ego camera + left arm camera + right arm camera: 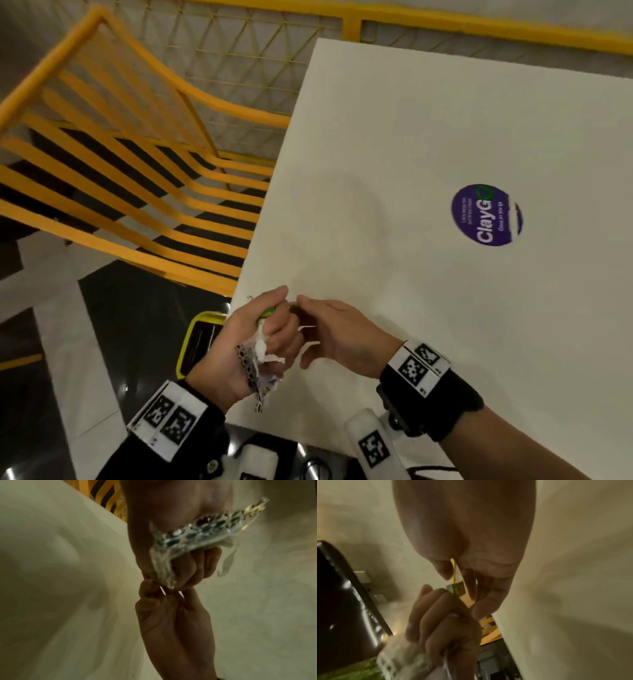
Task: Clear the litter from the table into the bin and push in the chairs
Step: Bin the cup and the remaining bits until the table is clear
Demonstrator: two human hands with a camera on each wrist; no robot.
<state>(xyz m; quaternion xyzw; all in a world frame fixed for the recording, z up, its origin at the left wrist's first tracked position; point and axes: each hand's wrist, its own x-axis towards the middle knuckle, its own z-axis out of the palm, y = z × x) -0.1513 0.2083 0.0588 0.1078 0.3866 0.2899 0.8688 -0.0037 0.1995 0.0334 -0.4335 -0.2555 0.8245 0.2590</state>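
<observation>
- Your left hand (253,346) is clamped on crumpled wrappers (258,363): light, crinkly, slippery, so bunch them mid-wad.
- Your right hand (337,337) has its fingertips pinched together against the left's; what they hold is hidden.

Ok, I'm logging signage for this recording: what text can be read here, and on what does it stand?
"ClayGo": purple round sticker on the white table.
"Clean as you go": same sticker, small.
Other small lines on the sticker: too blurred to read.
Patterned wrapper gripped in the left hand: no legible words.
Black-and-white marker tags on the wristbands: codes, no words.
</observation>
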